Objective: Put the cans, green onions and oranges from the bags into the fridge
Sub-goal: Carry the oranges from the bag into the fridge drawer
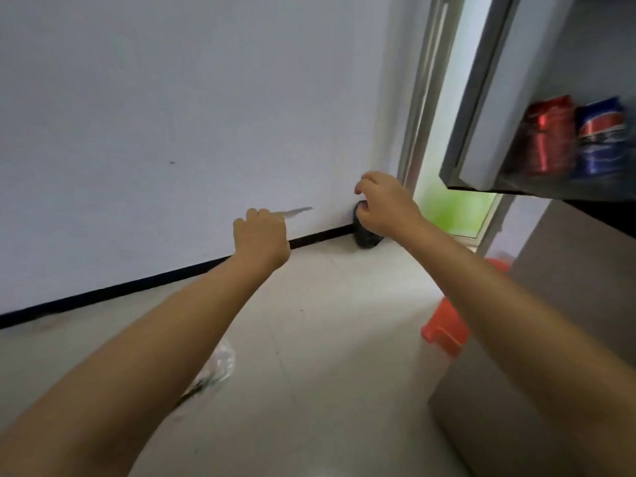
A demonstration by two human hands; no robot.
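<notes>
White wall and pale floor are seen. Two cans (574,136) are kept upright in the fridge door (488,108), up-right of the nearer, loosely curled right hand (385,204). Nothing is held by the curled left hand (261,235).

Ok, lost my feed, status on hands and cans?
Left hand curled, empty. Right hand loosely curled, empty. Red can and blue can in door shelf. Nothing blocking.
</notes>
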